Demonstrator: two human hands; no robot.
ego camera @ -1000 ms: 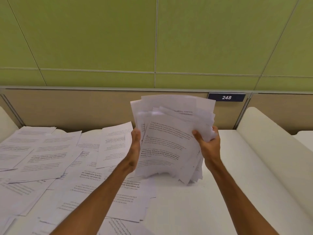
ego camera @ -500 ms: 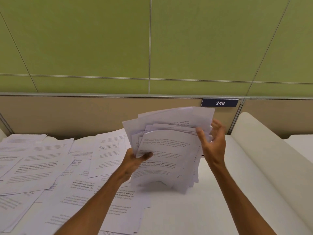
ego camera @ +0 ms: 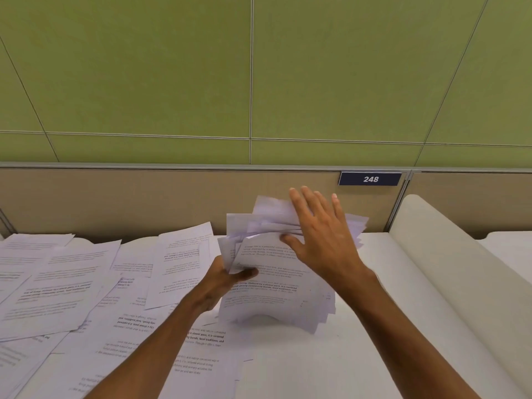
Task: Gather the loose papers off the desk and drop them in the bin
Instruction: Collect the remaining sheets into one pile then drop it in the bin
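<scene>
Head view: an uneven paper bundle point(ego camera: 273, 295) is stood on the desk point(ego camera: 316, 358), pinched by the left hand point(ego camera: 221, 280). The right hand point(ego camera: 325, 240) is laid flat against it, fingers spread. Sheets could be fanned out and spilled. Loose papers point(ego camera: 72, 283) are spread at left.

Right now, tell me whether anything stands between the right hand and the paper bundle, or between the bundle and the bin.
Nothing visible lies between the open right hand and the bundle, which the left hand grips at its left edge. The bin is not in view, so that path cannot be judged.
</scene>
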